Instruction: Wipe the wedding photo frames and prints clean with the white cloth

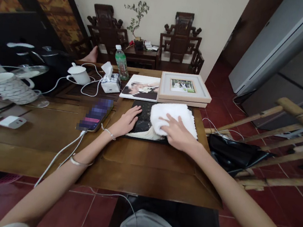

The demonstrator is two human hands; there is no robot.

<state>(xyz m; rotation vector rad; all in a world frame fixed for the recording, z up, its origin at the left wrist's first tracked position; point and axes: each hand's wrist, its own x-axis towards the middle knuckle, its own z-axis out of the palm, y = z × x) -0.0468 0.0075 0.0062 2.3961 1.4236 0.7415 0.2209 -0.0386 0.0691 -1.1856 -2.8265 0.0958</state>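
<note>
A dark photo panel (142,116) with a pale, dress-like shape along its lower part lies flat on the wooden table. At its left edge rests my left hand (128,119), fingers stretched out and holding nothing. My right hand (178,132) lies on a folded white fluffy towel (190,119), with its fingers spread over the top, pressing it against the panel. The towel and the hand hide the panel's right part. Just behind the panel are a white-edged photo print (141,85) and a stack of light wooden picture frames (185,89).
Left of my hands lies a phone (96,114) with a white cable plugged in. Farther back stand a tissue box (111,82), a plastic bottle (122,63) and a lidded white cup (79,74). A patterned mug (13,87) is at far left. A bamboo chair (283,144) stands right of the table.
</note>
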